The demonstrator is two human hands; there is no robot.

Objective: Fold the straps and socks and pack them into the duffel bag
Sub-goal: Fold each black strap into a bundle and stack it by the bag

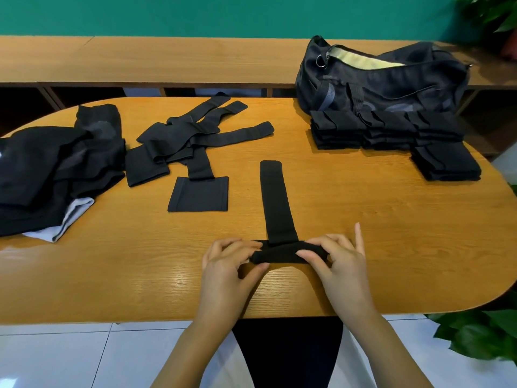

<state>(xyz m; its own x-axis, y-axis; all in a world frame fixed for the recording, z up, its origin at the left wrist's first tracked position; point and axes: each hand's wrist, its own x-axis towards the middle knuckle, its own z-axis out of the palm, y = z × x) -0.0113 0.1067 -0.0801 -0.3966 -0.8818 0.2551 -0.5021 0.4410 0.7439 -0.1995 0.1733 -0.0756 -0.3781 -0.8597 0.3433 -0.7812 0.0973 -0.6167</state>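
**Desk:** Which step is this?

**Photographer:** Folding, mid-strap. At the near edge of the table [363, 219], both hands work one black strap [277, 203]. The left hand [223, 264] pinches the left end of the rolled part between thumb and curled fingers. The right hand [338, 259] pinches the right end the same way, with one finger sticking out straight.

**Desk:** And the strap itself?

**Photographer:** T-shaped, matte black cloth. Its wide near end is turned over into a tight bar lying crosswise between the hands. The long narrow tail runs straight away from the person, flat on the wood.

**Desk:** What does the next move call for?

**Photographer:** By my reading, turning the bar over again along the tail, with both ends kept level so the bundle comes out square. That would match the folded stacks [391, 130] lying in front of the duffel bag [386, 77] at the far right. The bag is unzipped, its pale lining showing.

**Desk:** Much left?

**Photographer:** Plenty, I judge. A tangle of loose straps [184, 138] lies at the middle left, and a heap of dark cloth [50, 169] at the far left. Whether those are the socks, I cannot tell.
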